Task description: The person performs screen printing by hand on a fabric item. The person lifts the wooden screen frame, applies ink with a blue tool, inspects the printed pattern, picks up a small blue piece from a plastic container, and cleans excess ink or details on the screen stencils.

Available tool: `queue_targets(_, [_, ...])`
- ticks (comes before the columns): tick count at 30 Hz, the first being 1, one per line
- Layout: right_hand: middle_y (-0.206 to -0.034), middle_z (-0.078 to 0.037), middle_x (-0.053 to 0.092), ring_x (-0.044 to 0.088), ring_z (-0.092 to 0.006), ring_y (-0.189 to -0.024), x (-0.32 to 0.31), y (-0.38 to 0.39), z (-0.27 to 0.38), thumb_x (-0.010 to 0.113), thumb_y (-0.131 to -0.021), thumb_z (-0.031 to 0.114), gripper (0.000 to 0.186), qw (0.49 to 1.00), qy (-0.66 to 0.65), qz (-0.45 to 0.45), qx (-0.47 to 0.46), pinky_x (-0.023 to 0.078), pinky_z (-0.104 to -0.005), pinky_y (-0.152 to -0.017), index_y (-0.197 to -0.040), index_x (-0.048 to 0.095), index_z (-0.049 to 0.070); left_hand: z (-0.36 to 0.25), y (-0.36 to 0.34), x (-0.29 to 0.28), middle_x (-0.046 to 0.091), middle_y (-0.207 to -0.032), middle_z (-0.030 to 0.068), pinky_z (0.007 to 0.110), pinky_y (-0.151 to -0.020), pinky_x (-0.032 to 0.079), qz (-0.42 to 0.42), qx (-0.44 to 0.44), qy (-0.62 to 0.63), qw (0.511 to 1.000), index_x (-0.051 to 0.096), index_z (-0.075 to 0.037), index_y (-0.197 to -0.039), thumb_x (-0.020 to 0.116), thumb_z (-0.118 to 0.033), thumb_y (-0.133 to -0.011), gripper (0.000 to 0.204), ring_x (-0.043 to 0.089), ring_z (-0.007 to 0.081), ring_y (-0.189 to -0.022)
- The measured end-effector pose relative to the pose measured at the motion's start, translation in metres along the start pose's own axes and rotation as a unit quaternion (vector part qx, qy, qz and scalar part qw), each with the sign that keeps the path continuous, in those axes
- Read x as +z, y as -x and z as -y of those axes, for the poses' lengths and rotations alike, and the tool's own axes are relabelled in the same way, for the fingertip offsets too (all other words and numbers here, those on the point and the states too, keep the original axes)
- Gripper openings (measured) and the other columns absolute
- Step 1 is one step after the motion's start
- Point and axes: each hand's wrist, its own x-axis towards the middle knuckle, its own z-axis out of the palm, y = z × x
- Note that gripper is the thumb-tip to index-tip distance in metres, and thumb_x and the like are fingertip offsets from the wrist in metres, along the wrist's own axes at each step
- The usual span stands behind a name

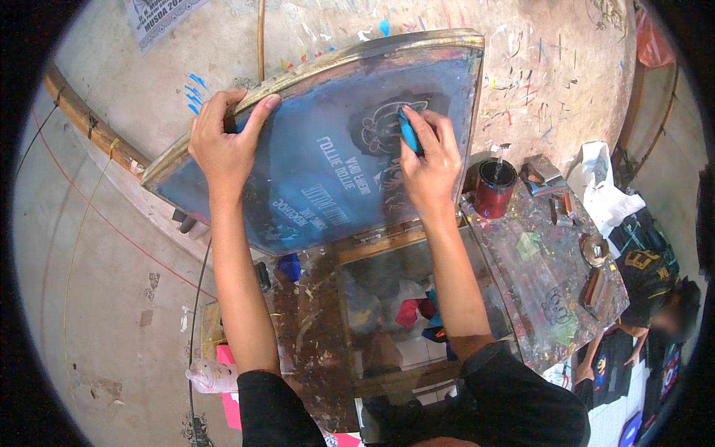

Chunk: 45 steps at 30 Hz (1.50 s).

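Observation:
A large screen-printing frame [294, 160] with blue mesh and a wooden border leans up in front of me, tilted, with pale lettering and drawings on the mesh. My left hand [223, 141] is closed around its upper edge, thumb on the near side and fingers partly hidden behind. My right hand [430, 160] pinches a small blue cloth [409, 132] and holds it against the mesh. The cloth lies by a cartoon outline inside a darker, wet-looking patch [372, 123] at the upper right of the mesh.
Right of the frame, a paint-stained table [532, 253] bears a dark red can [494, 190], a small round tin [594, 249] and other small items. Below lies a glass-topped box [395, 298] with cloths visible under it. A plastic bottle [211, 376] stands lower left. Another person [648, 283] works at far right.

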Motion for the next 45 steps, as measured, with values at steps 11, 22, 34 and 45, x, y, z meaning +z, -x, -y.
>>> queue_targets(11, [-0.103,-0.014,0.063,0.064,-0.031,-0.094,-0.002,0.0,-0.003,0.07,-0.072,-0.007,0.043,1.0,0.0,0.01,-0.021,0.053,-0.0398,-0.082,-0.114,0.072,0.005,0.003,0.0,0.002,0.074,-0.095,0.0083,0.037,-0.081,0.05,-0.005,0.018,0.0,1.0,0.073,-0.007,-0.096,0.084,-0.039,-0.078,0.039,0.067,0.0263,-0.089])
queue_targets(22, [-0.105,-0.013,0.063,0.063,-0.0303,-0.094,-0.01,0.007,-0.01,0.07,-0.073,-0.006,0.045,1.0,0.0,-0.022,-0.003,0.053,-0.0399,-0.083,-0.116,0.072,0.007,0.005,0.0,0.002,0.074,-0.095,0.0096,0.037,-0.08,0.051,-0.009,0.027,-0.006,1.0,0.073,-0.006,-0.096,0.085,-0.038,-0.078,0.039,0.068,0.0268,-0.088])
queue_targets(34, [-0.103,-0.013,0.064,0.064,-0.0303,-0.094,-0.007,0.001,-0.011,0.07,-0.075,-0.007,0.044,1.0,-0.014,-0.011,0.007,0.054,-0.0386,-0.082,-0.116,0.073,0.008,0.0,-0.001,0.0,0.073,-0.095,0.0106,0.036,-0.081,0.05,0.0,0.011,0.007,1.0,0.072,-0.004,-0.098,0.084,-0.037,-0.079,0.04,0.068,0.0269,-0.088])
queue_targets(45, [-0.102,-0.014,0.064,0.064,-0.0311,-0.091,-0.011,0.001,-0.019,0.07,-0.074,-0.006,0.044,1.0,0.01,-0.016,0.004,0.053,-0.0386,-0.082,-0.117,0.073,0.006,0.005,-0.001,0.005,0.071,-0.085,0.0053,0.035,-0.071,0.05,-0.042,0.048,0.02,0.998,0.071,-0.008,-0.089,0.087,-0.038,-0.074,0.037,0.065,0.0233,-0.078])
